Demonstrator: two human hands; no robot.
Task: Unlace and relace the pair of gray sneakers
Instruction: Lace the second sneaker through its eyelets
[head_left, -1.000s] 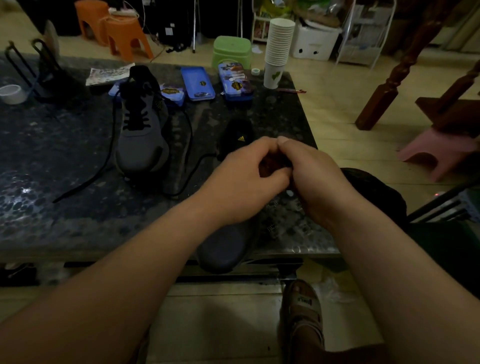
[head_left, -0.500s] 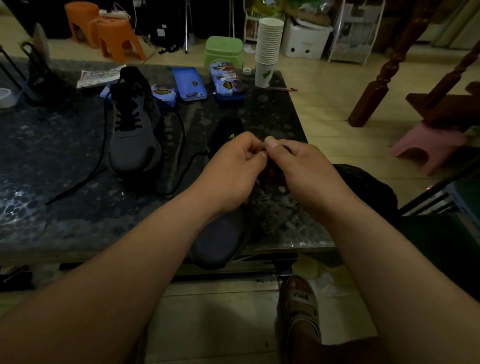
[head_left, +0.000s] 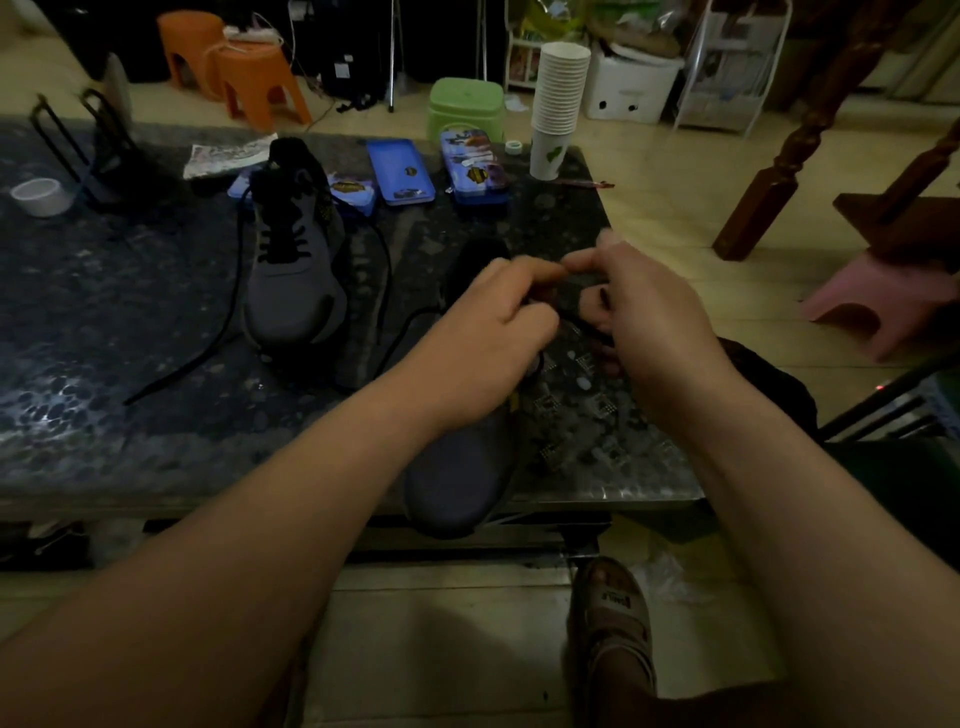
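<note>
Two gray sneakers lie on a dark speckled table (head_left: 130, 332). The far sneaker (head_left: 293, 291) stands toe toward me, partly laced, with its loose black lace (head_left: 208, 338) trailing off to the left. The near sneaker (head_left: 462, 467) lies at the table's front edge, its toe hanging over. My left hand (head_left: 483, 343) and my right hand (head_left: 644, 322) meet above its tongue, each with curled fingers pinching its black lace (head_left: 582, 325). The eyelets are hidden under my hands.
At the table's back stand blue tins (head_left: 400, 171), a stack of paper cups (head_left: 558, 104), a tape roll (head_left: 39, 195) and a black wire rack (head_left: 88, 150). On the floor are orange stools (head_left: 249, 83), a green stool (head_left: 465, 111) and a pink stool (head_left: 878, 301). My sandaled foot (head_left: 615, 623) rests below.
My hands have lifted and drawn slightly apart, so a short stretch of black lace now shows between them. The far sneaker has not moved.
</note>
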